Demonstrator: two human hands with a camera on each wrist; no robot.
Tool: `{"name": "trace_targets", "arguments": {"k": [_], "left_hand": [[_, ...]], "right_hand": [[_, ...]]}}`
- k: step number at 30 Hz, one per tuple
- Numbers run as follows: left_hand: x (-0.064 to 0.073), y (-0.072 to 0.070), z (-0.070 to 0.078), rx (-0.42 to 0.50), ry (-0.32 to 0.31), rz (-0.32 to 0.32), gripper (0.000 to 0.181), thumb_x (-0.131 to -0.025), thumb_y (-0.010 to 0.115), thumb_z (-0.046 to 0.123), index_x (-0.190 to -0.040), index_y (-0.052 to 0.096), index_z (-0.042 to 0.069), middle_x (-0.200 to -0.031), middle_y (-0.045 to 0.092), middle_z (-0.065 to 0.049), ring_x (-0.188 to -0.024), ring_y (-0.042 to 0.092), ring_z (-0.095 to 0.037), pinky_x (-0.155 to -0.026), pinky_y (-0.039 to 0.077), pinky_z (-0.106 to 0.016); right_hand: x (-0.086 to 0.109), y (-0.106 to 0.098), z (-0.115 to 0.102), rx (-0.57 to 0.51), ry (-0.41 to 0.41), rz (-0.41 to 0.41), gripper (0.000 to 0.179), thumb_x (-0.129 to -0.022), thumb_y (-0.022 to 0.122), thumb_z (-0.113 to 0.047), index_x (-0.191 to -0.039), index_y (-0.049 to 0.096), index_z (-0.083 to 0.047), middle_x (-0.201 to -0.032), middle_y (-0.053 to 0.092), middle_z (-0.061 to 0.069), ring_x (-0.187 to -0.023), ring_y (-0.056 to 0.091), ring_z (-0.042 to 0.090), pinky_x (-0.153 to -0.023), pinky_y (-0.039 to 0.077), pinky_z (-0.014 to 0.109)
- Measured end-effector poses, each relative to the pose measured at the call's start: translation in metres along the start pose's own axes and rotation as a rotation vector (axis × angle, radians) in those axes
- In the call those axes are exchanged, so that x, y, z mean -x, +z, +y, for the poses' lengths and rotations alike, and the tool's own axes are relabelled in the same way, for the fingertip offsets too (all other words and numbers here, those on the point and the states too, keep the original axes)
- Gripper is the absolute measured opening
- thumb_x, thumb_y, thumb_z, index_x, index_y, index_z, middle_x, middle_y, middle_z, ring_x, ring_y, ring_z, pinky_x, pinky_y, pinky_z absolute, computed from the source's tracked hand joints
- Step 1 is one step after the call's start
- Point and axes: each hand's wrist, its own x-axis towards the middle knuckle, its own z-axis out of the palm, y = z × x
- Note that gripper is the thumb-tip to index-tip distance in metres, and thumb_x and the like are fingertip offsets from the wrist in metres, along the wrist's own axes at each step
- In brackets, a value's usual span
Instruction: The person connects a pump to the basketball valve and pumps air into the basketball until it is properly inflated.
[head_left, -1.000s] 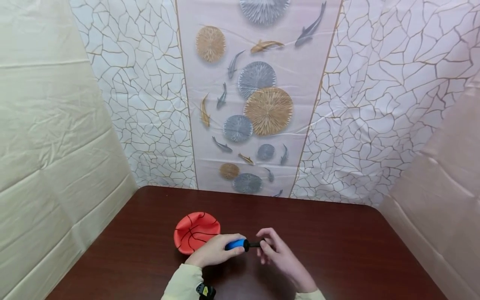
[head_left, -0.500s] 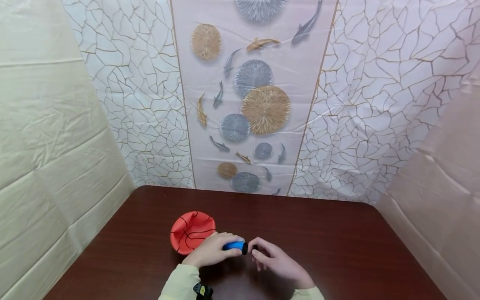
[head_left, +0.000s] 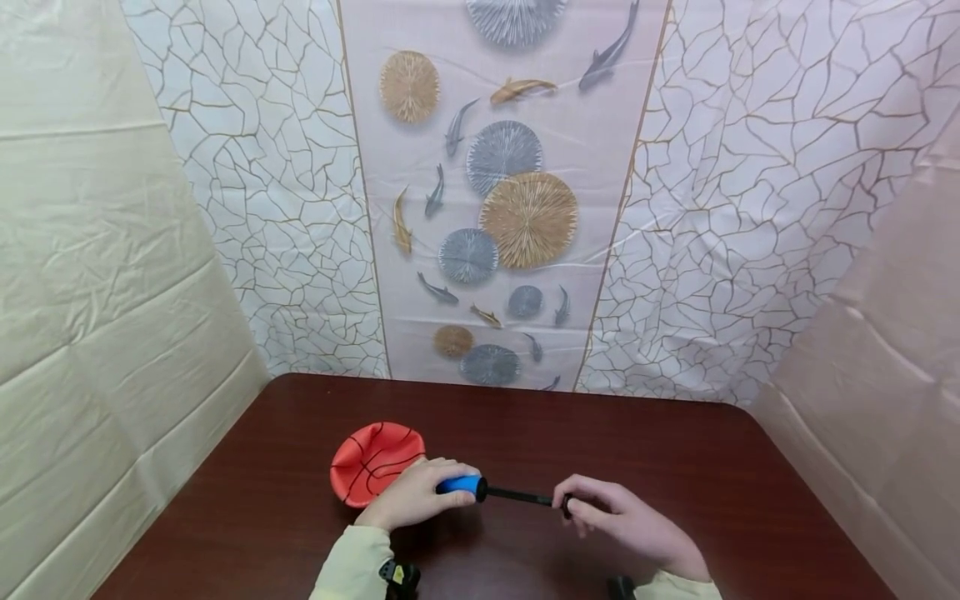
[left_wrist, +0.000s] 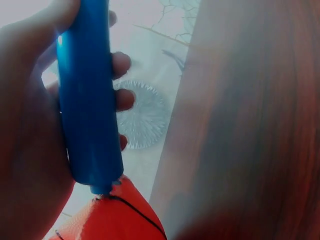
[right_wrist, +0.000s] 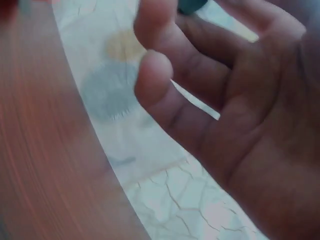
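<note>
A dented red toy basketball (head_left: 369, 468) with black lines sits left of the hands. My left hand (head_left: 411, 497) grips the blue barrel of a small ball pump (head_left: 459, 484), its fingers wrapped around it. In the left wrist view, the narrow end of the pump barrel (left_wrist: 90, 110) meets the red ball (left_wrist: 117, 215). My right hand (head_left: 633, 521) pinches the pump's black end knob (head_left: 567, 506) between thumb and fingers. Between both hands the black rod (head_left: 519, 497) stands far out of the barrel. Part of the knob (right_wrist: 192, 4) shows at the right wrist view's top edge.
Everything is over a dark brown wooden table (head_left: 675, 467). A patterned cloth backdrop (head_left: 487, 208) hangs behind its far edge, with pale cloth walls (head_left: 112, 292) at both sides.
The rod first slid into the barrel as my right hand came left, then drew out long as that hand moved right. My left hand keeps its grip; the ball drifts slightly left in view.
</note>
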Motion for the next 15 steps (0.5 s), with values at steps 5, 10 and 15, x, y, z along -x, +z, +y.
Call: {"name": "trace_targets", "arguments": {"k": [5, 10, 15], "left_hand": [[-0.003, 0.004, -0.003, -0.011, 0.007, -0.020, 0.049, -0.091, 0.052, 0.061, -0.130, 0.059, 0.031, -0.120, 0.064, 0.006, -0.105, 0.056, -0.011, -0.087, 0.046, -0.034], [-0.005, 0.010, -0.001, 0.058, -0.002, -0.045, 0.048, -0.094, 0.052, 0.055, -0.133, 0.057, 0.026, -0.122, 0.064, 0.003, -0.102, 0.059, -0.010, -0.083, 0.051, -0.031], [-0.008, 0.017, 0.004, 0.066, 0.033, -0.065, 0.045, -0.095, 0.054, 0.051, -0.131, 0.058, 0.025, -0.117, 0.066, 0.005, -0.095, 0.059, -0.004, -0.080, 0.051, -0.026]], "right_hand": [[-0.005, 0.004, 0.004, -0.030, 0.002, 0.050, 0.012, -0.101, 0.049, -0.011, -0.109, 0.056, -0.005, -0.080, 0.054, 0.026, -0.066, 0.056, 0.019, -0.062, 0.052, 0.032], [-0.022, 0.016, 0.006, -0.135, -0.013, 0.171, 0.020, -0.103, 0.044, -0.010, -0.115, 0.046, 0.005, -0.072, 0.051, 0.026, -0.061, 0.055, 0.008, -0.056, 0.050, 0.028], [-0.039, 0.035, 0.011, -0.195, 0.084, 0.197, 0.025, -0.102, 0.045, -0.013, -0.116, 0.036, 0.006, -0.071, 0.051, 0.006, -0.059, 0.052, 0.005, -0.054, 0.045, 0.023]]}}
